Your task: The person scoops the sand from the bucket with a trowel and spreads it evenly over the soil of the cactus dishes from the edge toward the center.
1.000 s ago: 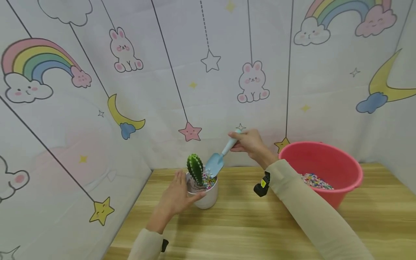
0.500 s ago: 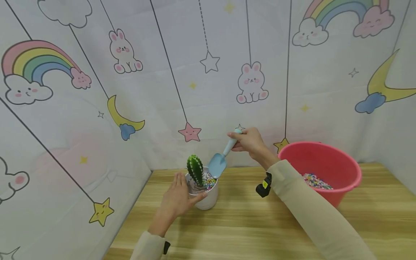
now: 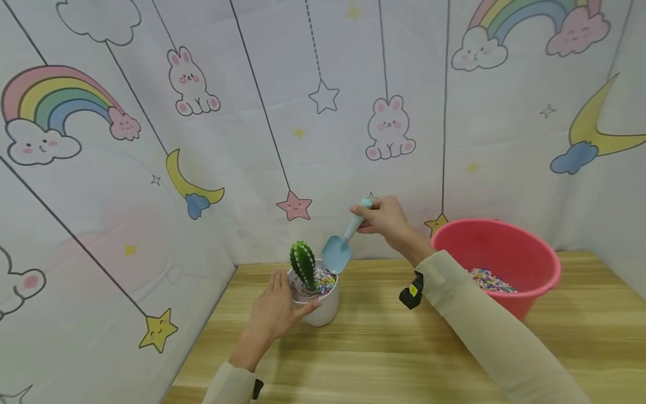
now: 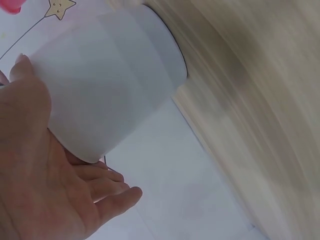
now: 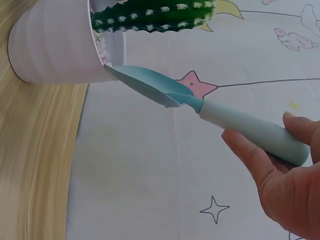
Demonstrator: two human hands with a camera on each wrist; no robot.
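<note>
Diagonally, the right hand (image 3: pixel 387 221) holds a trowel (image 3: pixel 337 253) at the pot (image 3: pixel 324 310).

I can read no word, number or brand anywhere here. The yellow patch (image 3: pixel 414 289) on the black device (image 3: pixel 409 299) beside my right sleeve (image 3: pixel 481 314) bears a mark too small to make out; nor can I read any lettering on the pot (image 3: pixel 324 310), the trowel (image 3: pixel 337 254) or the bucket (image 3: pixel 510 247).
</note>
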